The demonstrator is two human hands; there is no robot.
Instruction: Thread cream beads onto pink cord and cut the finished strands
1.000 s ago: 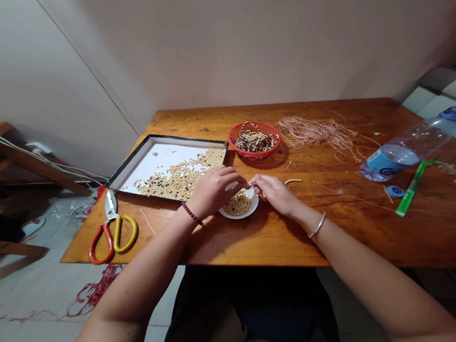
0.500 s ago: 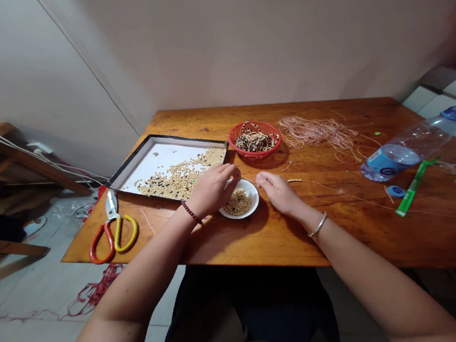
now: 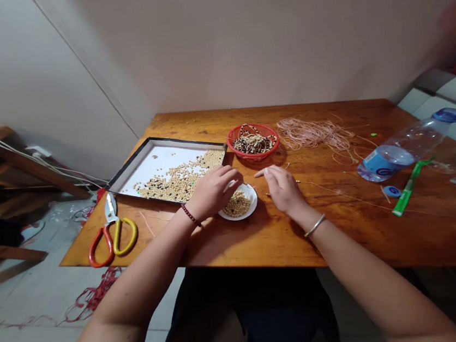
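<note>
My left hand [image 3: 214,191] is closed in a pinch above the left rim of a small white bowl [image 3: 251,211] of pale beads [image 3: 236,204]. A thin string seems to run from its fingertips, too fine to follow clearly. My right hand [image 3: 283,190] is just right of the bowl, index finger stretched toward the left hand and the other fingers curled in. From behind it the pale string [image 3: 333,190] emerges and trails right over the table, a few beads showing beside the hand. What lies under its fingers is mostly hidden.
A black-rimmed tray [image 3: 173,142] of loose beads stands left, with red-and-yellow-handled scissors [image 3: 112,229] before it. Behind are a red basket [image 3: 250,156] of strung beads and a tangle of pink string [image 3: 314,134]. A water bottle [image 3: 394,154], blue cap [image 3: 392,191] and green packet [image 3: 410,186] are at right.
My right hand has shifted slightly right and its index finger has straightened out of the earlier pinch. The row of beads beside it is now mostly covered. My left hand stays nearly in place.
</note>
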